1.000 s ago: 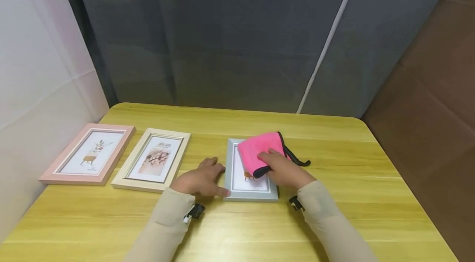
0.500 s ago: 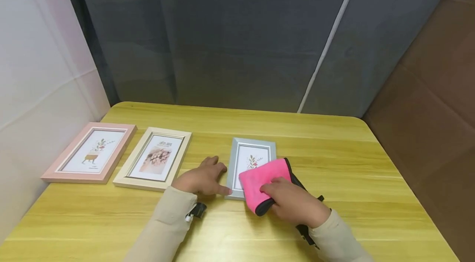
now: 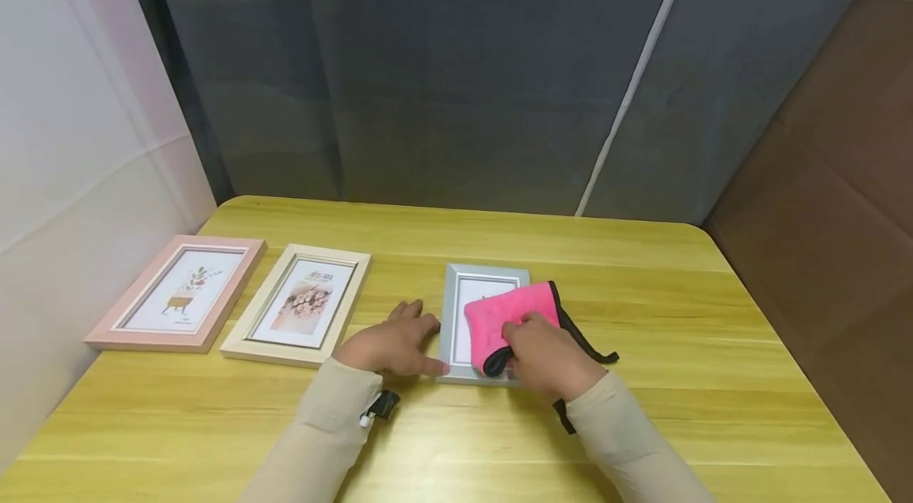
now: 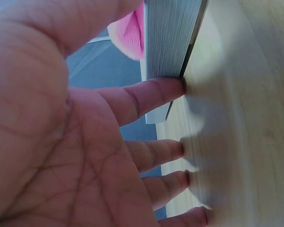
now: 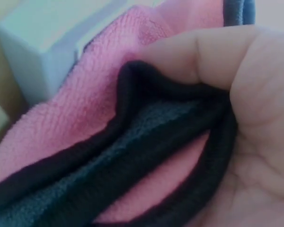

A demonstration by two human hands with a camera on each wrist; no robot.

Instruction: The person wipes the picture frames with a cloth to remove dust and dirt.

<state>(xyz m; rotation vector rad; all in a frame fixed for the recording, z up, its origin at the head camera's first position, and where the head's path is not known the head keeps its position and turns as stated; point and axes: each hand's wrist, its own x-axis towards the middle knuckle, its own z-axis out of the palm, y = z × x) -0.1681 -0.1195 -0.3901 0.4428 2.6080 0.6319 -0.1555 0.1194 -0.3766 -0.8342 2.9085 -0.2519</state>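
A silver-grey picture frame (image 3: 448, 313) lies flat on the wooden table, its print partly covered. Over its right half is a folded pink cloth (image 3: 502, 314) with black edging. My right hand (image 3: 552, 352) grips this cloth at its near right side, the thumb pressing into the folds in the right wrist view. At the frame's left side, my left hand (image 3: 392, 341) has its fingers spread, the thumb on the near left corner. In the left wrist view, the index finger (image 4: 146, 97) touches the frame's side edge (image 4: 173, 38), while the other fingertips reach down to the tabletop.
A cream picture frame (image 3: 237, 346) with a flower print lies left of my left hand. Farther left is a pink picture frame (image 3: 107, 338) near the white side wall (image 3: 85, 131). A dark curtain (image 3: 442, 75) hangs behind the table (image 3: 678, 376), and a brown panel (image 3: 834, 194) stands at right.
My right hand has drawn the cloth toward the near edge of the silver-grey frame, then pushed it partway back over the print. The left hand keeps its place at the frame's side.
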